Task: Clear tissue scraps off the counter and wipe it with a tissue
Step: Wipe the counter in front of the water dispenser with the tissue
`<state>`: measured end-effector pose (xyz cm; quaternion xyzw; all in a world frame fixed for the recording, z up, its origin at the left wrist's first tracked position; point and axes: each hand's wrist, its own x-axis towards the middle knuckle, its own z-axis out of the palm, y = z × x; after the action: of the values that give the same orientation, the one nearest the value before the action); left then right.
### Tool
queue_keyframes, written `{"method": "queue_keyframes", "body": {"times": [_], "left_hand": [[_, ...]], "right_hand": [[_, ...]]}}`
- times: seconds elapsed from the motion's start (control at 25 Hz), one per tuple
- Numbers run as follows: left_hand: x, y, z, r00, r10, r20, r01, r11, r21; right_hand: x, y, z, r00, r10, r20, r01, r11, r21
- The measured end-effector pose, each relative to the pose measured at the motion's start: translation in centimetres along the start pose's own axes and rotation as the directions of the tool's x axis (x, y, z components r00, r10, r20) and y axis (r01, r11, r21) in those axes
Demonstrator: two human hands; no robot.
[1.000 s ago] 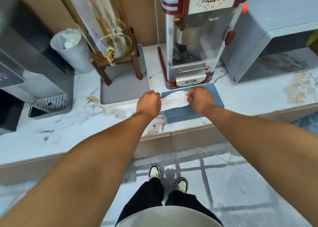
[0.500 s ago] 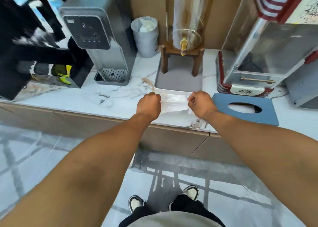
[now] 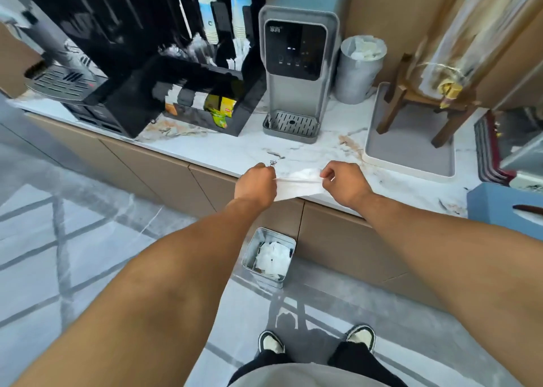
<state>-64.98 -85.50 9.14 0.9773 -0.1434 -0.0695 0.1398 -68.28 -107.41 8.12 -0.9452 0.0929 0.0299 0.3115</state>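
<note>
left hand (image 3: 256, 185): fist closed on the left end of the tissue, at the counter's front edge
right hand (image 3: 346, 183): fingers pinched on the right end of the tissue, knuckles up
tissue (image 3: 298, 185): white, pulled taut between both hands, lower edge hanging just past the counter edge; cannot tell if it touches the top
counter (image 3: 235, 151): white marble with brown and grey veins; small dark speck (image 3: 273, 162) just beyond the left hand
dispenser (image 3: 296, 75): grey water unit, dark panel, drip grate at base, straight behind the hands
cup (image 3: 360, 69): grey, beside the dispenser on its right, crumpled white paper inside
tray (image 3: 408, 151): grey mat in white rim, right of the hands, wooden stand (image 3: 423, 104) on it with a glass jar (image 3: 476, 34) and brass tap
organizer (image 3: 205, 93): black, left of the dispenser, paper cup stacks, sachets, yellow-green packets
coffee machine (image 3: 73, 48): black, far left, blurred
box (image 3: 505, 207): blue tissue box, right edge, on the counter
popcorn machine (image 3: 505, 145): red-striped base, only partly in view, far right
bin (image 3: 269, 257): metal, square, on the floor against the cabinet, below the hands, white tissue scraps (image 3: 273, 259) inside
shoes (image 3: 360, 335): dark with pale toes, on grey tile floor
</note>
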Motion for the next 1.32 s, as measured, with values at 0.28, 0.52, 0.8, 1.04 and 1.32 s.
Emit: {"method": "queue_keyframes", "body": {"times": [0.28, 0.52, 0.8, 1.04, 1.32], "left_hand": [[2.8, -5.3, -2.1, 0.999, -0.03, -0.013, 0.031, 0.999, 0.016], [9.1, -5.6, -2.5, 0.998, -0.063, -0.014, 0.064, 0.997, 0.05], [15.3, -6.0, -3.2, 0.998, -0.049, 0.027, 0.045, 0.99, 0.132], [19.5, -6.3, -2.6, 1.0, -0.015, 0.027, 0.012, 0.997, 0.075], [22.9, -8.5, 0.3, 0.99, 0.117, 0.079, -0.117, 0.993, -0.009]], "right_hand": [[3.6, -4.6, 3.4, 0.989, -0.141, 0.047, 0.139, 0.989, 0.043], [10.3, -4.5, 5.0, 0.982, -0.177, 0.07, 0.17, 0.981, 0.098], [16.3, -3.8, 4.9, 0.979, -0.169, 0.118, 0.156, 0.982, 0.109], [18.7, -3.6, 5.9, 0.991, -0.104, 0.085, 0.097, 0.992, 0.084], [19.3, -3.8, 9.1, 0.99, 0.135, -0.051, -0.131, 0.988, 0.078]]}}
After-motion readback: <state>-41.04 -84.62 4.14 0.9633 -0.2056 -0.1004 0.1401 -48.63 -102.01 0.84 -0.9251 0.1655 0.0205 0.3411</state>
